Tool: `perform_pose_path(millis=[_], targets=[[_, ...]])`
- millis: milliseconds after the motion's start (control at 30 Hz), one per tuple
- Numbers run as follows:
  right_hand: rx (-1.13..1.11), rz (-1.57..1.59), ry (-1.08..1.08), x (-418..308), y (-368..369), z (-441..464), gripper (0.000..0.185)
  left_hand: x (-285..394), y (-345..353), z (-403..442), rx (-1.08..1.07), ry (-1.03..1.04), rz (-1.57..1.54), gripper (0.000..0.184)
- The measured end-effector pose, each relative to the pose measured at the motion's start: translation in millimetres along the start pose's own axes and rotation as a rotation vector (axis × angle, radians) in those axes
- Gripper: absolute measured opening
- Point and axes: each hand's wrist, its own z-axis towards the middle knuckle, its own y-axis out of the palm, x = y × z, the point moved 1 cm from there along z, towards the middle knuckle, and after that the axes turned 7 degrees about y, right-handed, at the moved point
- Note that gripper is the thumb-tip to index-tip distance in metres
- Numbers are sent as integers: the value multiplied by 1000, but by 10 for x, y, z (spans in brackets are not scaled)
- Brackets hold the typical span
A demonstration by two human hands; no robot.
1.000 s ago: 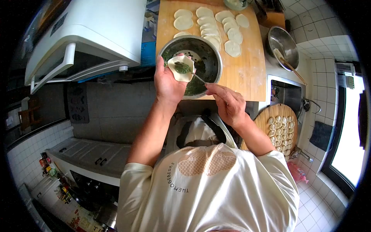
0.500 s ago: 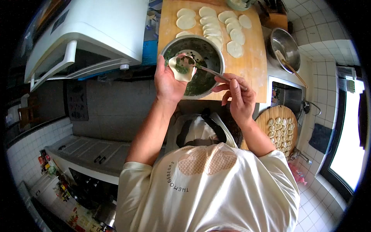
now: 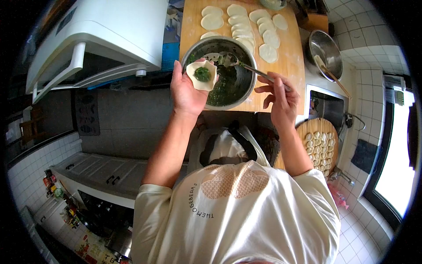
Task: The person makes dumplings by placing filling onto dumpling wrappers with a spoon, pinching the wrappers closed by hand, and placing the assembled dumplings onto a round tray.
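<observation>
A round dumpling wrapper [image 3: 205, 85] lies on the upturned palm of my left hand [image 3: 185, 96], above the left side of a steel mixing bowl [image 3: 244, 84]. A small mound of chopped green filling [image 3: 202, 74] sits in its middle. My right hand [image 3: 285, 102], to the right of the bowl, grips a metal spoon [image 3: 258, 72] by its handle. The spoon's head is over the bowl, apart from the wrapper, and blurred. More green filling coats the bowl's bottom.
Overlapping flat wrappers [image 3: 239, 20] lie on the wooden board [image 3: 290, 72] behind the bowl. To the right stand a second steel bowl [image 3: 325, 50] with a wooden stick, a sink [image 3: 327, 105] and a round tray [image 3: 301, 132] of folded dumplings. A white appliance [image 3: 114, 35] stands left.
The spoon has moved right, off the wrapper, leaving green filling on it. My right hand has shifted right and my left hand slightly left with the wrapper.
</observation>
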Motion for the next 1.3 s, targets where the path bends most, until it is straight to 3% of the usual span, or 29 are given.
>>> perform_pose_path(millis=[67,133,200,233,567,633,733,867,1000,1133,1233,1300], targets=[[-8,-323,122,108,-34,72,28,20,-27,2,-51,-4,-42,60],[6,-340,88,287,-34,100,26,54,31,-34,12,27,-15,59],[25,-661,45,348,-29,102,24,79,-45,-21,-32,22,-28,61],[39,-676,33,376,-20,94,22,94,-39,-34,-12,36,-11,61],[1,-573,153,495,42,109,26,160,-10,-100,59,79,2,59],[50,-290,270,552,-19,146,28,170,-27,-97,59,77,-5,59],[49,-134,395,518,-77,159,28,191,-37,-103,60,80,-13,59],[86,-58,405,419,-90,156,27,195,-47,-97,46,73,-20,58],[65,36,292,110,-39,62,26,172,-13,-82,42,66,-13,58],[-6,-92,69,-155,147,-184,27,82,12,-40,-1,41,-9,57],[-155,-343,-318,-78,282,-267,17,30,61,-25,6,18,-2,59],[-195,-567,-400,-68,303,-265,17,2,72,-21,13,0,-17,59]])
